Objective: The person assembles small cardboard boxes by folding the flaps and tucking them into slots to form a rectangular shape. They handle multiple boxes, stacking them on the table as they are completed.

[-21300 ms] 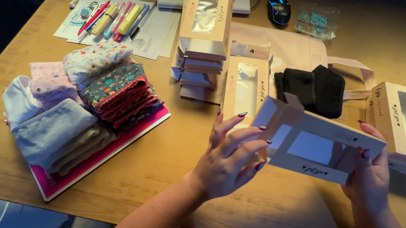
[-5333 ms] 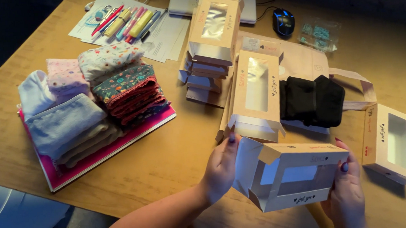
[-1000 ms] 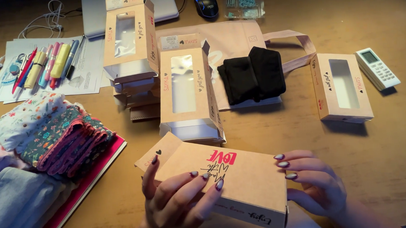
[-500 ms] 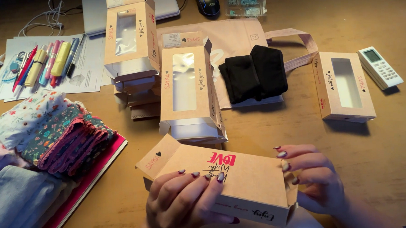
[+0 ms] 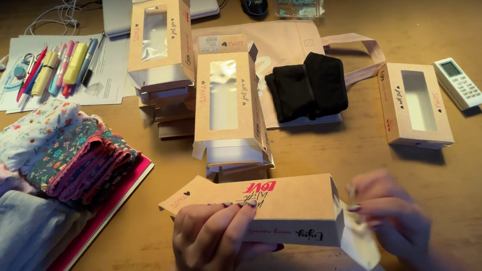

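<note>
Your left hand [image 5: 218,237] clamps the kraft box [image 5: 277,210] low over the bench [image 5: 470,179]; your blurred right hand [image 5: 396,221] pinches its end flap [image 5: 359,244]. Light, crushable card, I judge: hold the edges.

On the wooden tabletop [image 5: 470,185] two stacks of windowed boxes [image 5: 226,106] stand side by side, with another windowed box [image 5: 416,105] well apart at right, beside a white remote [image 5: 460,82]. Black cloth [image 5: 308,86] lies on a pink bag [image 5: 280,44]. Folded cloths [image 5: 57,154] sit on a red folder [image 5: 100,209] at left; pens [image 5: 59,67] rest on papers [image 5: 111,76].
</note>
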